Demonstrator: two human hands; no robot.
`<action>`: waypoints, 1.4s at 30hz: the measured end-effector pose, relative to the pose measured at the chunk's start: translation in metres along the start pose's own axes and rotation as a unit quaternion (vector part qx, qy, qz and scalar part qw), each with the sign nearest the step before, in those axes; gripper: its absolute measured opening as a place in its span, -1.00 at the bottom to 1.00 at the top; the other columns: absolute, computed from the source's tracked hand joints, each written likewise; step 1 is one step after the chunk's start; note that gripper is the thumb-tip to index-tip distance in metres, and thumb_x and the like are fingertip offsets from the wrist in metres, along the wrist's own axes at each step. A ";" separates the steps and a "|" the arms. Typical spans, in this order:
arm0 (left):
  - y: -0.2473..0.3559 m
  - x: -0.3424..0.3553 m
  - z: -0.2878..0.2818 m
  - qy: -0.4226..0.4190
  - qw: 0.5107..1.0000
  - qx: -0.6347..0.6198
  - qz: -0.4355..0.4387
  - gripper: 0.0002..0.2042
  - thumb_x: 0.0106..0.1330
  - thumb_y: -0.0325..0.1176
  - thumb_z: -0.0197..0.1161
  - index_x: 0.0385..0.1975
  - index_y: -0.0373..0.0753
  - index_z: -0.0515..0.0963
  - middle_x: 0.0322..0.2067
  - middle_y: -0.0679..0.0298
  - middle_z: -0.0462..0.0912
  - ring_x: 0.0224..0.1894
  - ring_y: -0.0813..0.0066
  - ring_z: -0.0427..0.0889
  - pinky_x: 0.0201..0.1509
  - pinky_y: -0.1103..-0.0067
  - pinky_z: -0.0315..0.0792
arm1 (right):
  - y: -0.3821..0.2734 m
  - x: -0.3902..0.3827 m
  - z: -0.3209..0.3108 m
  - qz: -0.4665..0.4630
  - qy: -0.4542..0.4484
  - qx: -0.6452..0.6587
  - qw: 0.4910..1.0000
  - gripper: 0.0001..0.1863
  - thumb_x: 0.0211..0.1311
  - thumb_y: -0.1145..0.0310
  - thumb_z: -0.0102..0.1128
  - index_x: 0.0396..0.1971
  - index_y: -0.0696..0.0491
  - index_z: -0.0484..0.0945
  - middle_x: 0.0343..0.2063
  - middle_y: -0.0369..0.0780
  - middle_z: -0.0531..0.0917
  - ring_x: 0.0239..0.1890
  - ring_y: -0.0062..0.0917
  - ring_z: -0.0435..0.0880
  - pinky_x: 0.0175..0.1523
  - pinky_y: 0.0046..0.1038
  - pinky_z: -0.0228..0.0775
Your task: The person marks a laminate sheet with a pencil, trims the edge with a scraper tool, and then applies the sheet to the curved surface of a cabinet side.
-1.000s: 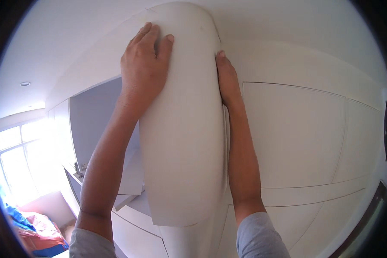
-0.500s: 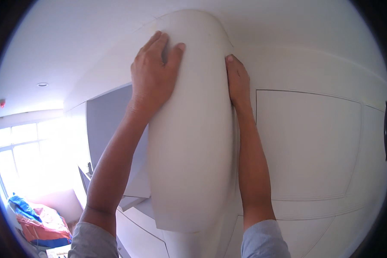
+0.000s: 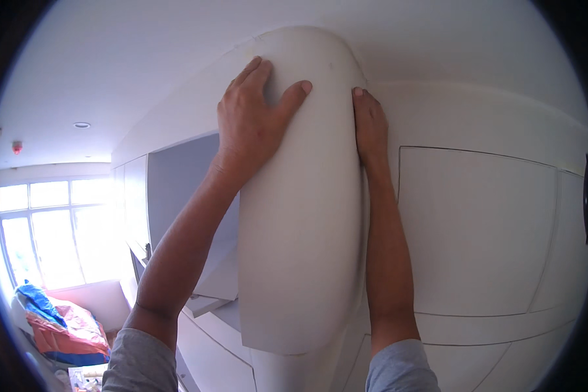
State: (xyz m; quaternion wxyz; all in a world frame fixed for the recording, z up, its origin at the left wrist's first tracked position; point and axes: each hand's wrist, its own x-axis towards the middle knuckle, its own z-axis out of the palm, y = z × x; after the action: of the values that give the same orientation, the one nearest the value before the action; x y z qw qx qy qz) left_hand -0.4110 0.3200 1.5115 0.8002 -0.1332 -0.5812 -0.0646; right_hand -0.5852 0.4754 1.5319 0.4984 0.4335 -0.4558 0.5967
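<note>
A tall, curved white sheet [image 3: 300,215] wraps part of a column, its top close under the ceiling. My left hand [image 3: 255,111] lies flat on its upper left face, fingers pointing up and thumb spread toward the middle. Against the right side of the sheet my right hand [image 3: 372,127] rests with its fingers stretched upward; part of the palm is hidden. Below the sheet's lower edge shows a rounded white column [image 3: 287,372].
White wall cabinets [image 3: 477,228] stand to the right. On the left there is an open grey cabinet compartment [image 3: 183,176]. A bright window [image 3: 52,235] and a heap of red and blue sheeting [image 3: 68,326] are farther left. The white ceiling [image 3: 176,59] is just above.
The view has shifted, so the sheet and both hands appear farther right and lower, and more of the window shows. Both hands stay on the sheet.
</note>
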 end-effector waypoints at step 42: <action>0.010 0.004 0.000 -0.016 0.997 0.010 -0.073 -0.19 0.22 0.20 0.39 0.23 -0.44 0.54 0.17 -0.17 0.62 0.31 -0.01 0.54 0.39 0.23 0.37 | 0.015 0.008 -0.016 -0.031 0.022 0.058 0.998 -0.15 0.23 -0.19 0.28 0.20 0.32 0.54 0.27 0.20 0.51 0.35 0.02 0.47 0.45 -0.16 0.26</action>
State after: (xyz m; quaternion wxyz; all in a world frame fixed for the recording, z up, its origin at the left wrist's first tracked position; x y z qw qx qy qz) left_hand -0.4071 0.3297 1.5141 0.7850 -0.0837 -0.6030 -0.1145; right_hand -0.6025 0.4916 1.5343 0.5006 0.4621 -0.3953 0.6161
